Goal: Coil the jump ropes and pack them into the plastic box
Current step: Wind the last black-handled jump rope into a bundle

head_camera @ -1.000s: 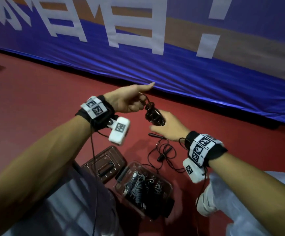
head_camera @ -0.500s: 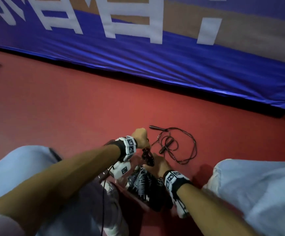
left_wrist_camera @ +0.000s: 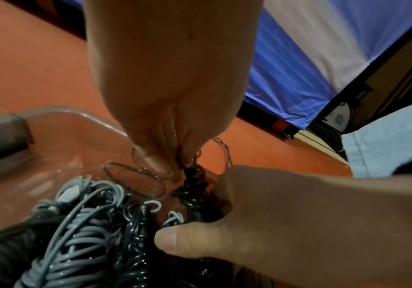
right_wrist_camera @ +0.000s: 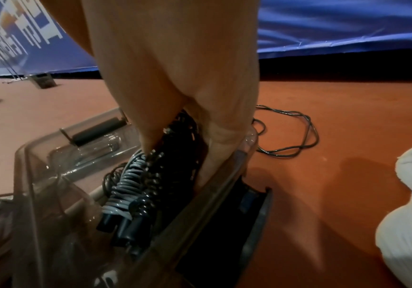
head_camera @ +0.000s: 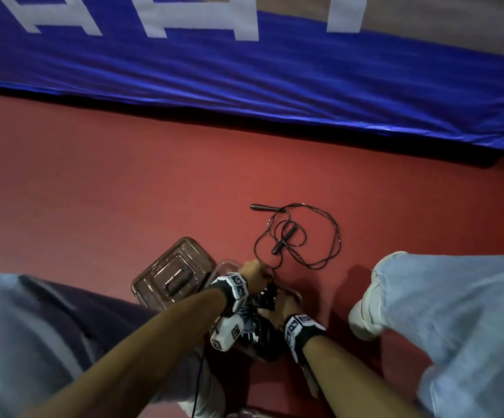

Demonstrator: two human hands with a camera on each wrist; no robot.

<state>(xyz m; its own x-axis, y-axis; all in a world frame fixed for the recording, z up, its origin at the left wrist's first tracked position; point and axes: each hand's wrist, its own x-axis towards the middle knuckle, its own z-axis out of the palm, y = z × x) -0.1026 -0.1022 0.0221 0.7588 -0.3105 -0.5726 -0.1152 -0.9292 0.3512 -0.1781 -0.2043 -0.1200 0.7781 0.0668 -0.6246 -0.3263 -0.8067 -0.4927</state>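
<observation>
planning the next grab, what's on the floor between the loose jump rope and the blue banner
Nothing: in the head view only bare red floor lies between the loose jump rope and the blue banner.

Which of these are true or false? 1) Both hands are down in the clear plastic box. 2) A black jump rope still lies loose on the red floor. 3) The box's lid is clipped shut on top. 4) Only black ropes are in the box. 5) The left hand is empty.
1) True: the left hand and right hand are both at the clear plastic box.
2) True: a loose black jump rope lies on the red floor beyond the box.
3) False: the clear lid lies on the floor beside the box.
4) False: a grey coiled rope sits there too.
5) False: its fingers pinch the black coiled rope.
</observation>
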